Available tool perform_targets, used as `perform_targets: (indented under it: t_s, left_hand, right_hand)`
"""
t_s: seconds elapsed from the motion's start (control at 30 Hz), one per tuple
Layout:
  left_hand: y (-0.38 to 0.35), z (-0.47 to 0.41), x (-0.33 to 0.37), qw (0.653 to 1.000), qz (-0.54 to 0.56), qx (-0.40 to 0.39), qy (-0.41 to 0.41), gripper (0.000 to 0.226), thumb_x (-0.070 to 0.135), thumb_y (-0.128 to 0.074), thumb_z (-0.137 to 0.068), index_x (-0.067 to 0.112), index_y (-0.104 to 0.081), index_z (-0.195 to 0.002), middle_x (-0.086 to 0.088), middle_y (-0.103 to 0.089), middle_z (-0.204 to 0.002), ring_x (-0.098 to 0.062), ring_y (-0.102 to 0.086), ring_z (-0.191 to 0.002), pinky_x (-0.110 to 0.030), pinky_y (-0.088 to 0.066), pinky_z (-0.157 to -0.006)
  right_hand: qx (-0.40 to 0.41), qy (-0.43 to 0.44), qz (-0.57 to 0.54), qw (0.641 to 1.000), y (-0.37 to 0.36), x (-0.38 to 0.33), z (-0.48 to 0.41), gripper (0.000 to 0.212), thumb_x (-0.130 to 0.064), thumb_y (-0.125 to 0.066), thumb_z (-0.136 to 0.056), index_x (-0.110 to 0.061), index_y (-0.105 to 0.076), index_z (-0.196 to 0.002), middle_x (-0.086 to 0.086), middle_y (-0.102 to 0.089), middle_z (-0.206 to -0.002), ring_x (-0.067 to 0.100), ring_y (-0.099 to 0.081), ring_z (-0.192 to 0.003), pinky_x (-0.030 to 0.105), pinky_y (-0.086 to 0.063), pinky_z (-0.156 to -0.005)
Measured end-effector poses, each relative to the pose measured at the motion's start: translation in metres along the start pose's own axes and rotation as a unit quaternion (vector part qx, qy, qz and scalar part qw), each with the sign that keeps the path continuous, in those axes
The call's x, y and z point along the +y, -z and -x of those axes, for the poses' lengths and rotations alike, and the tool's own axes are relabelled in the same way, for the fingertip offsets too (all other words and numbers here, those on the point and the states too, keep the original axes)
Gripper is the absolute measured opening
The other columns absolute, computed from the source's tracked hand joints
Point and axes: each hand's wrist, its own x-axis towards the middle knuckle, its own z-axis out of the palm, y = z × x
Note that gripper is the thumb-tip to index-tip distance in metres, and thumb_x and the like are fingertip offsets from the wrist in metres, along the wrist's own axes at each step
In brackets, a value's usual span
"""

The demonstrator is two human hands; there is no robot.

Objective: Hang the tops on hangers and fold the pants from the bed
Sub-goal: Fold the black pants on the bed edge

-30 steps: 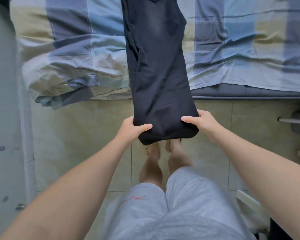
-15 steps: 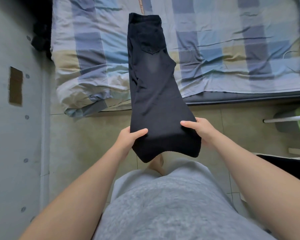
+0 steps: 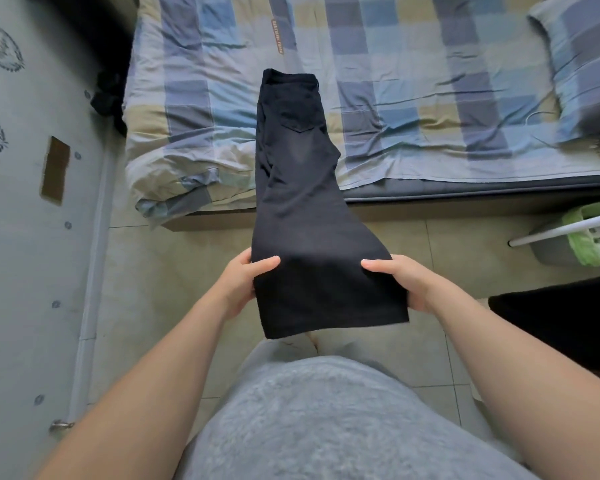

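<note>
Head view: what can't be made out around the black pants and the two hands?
All in the head view.
Fingers of left hand and right hand: hidden under the black pants; only thumbs show.
Dark cloth at right: cut off by the frame edge and the forearm; garment type unclear.
Label on the bedsheet: print too small to read.
Dark heap left of the bedsheet: lost in shadow.

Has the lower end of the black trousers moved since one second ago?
Yes. Measured against the bed, the lower end of the trousers has come further out over the floor, toward the person.
</note>
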Motion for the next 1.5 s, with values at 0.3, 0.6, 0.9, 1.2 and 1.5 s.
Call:
perform_targets:
  t_s: [0.3,0.6,0.9,1.2,1.5]
  left_hand:
    - [-0.02,0.042,-0.033,0.986,0.023,0.134,0.094,0.028,0.013,-0.071,-0.089,0.007,-0.067,-0.116,-0.007,-0.077,-0.105,-0.024,-0.075,-0.088,-0.03,-0.058,-0.061]
    - [-0.024,0.025,0.022,0.968,0.153,0.143,0.14,0.016,0.019,-0.062,-0.091,0.016,-0.065,-0.107,-0.006,-0.071,-0.094,-0.021,-0.067,-0.078,-0.026,-0.055,-0.052]
    - [-0.013,-0.066,0.126,0.946,0.284,0.112,0.106,0.01,0.014,-0.052,-0.093,0.007,-0.055,-0.087,-0.012,-0.057,-0.084,-0.025,-0.06,-0.075,-0.029,-0.057,-0.054]
    - [0.016,-0.208,0.283,0.929,0.331,0.083,0.14,0.015,0.016,-0.056,-0.096,0.003,-0.061,-0.1,-0.013,-0.067,-0.089,-0.025,-0.068,-0.081,-0.032,-0.058,-0.061]
    - [0.041,-0.377,0.399,0.928,0.326,0.109,0.147,0.016,0.013,-0.058,-0.095,0.001,-0.063,-0.104,-0.012,-0.069,-0.089,-0.023,-0.069,-0.087,-0.031,-0.059,-0.075]
  right_hand:
    - [0.104,0.04,-0.072,0.991,-0.021,0.049,0.029,0.021,-0.018,-0.069,-0.094,-0.01,-0.068,-0.113,0.002,-0.072,-0.087,0.016,-0.067,-0.068,0.027,-0.054,-0.059]
    - [0.155,0.059,-0.222,0.961,-0.029,-0.008,0.015,0.004,-0.015,-0.066,-0.094,-0.013,-0.063,-0.096,0.008,-0.064,-0.089,0.026,-0.066,-0.073,0.033,-0.056,-0.06]
    - [0.172,0.068,-0.265,0.946,-0.022,-0.13,-0.047,0.01,-0.02,-0.067,-0.093,-0.012,-0.062,-0.098,0.014,-0.068,-0.093,0.021,-0.071,-0.062,0.03,-0.057,-0.053]
    - [0.201,0.038,-0.291,0.935,-0.012,-0.31,-0.146,0.011,-0.024,-0.063,-0.097,-0.014,-0.06,-0.096,0.011,-0.066,-0.094,0.023,-0.067,-0.084,0.035,-0.053,-0.068]
    - [0.237,0.029,-0.303,0.923,0.018,-0.448,-0.284,0.012,-0.026,-0.061,-0.097,-0.015,-0.061,-0.094,0.009,-0.069,-0.094,0.021,-0.071,-0.085,0.033,-0.055,-0.065]
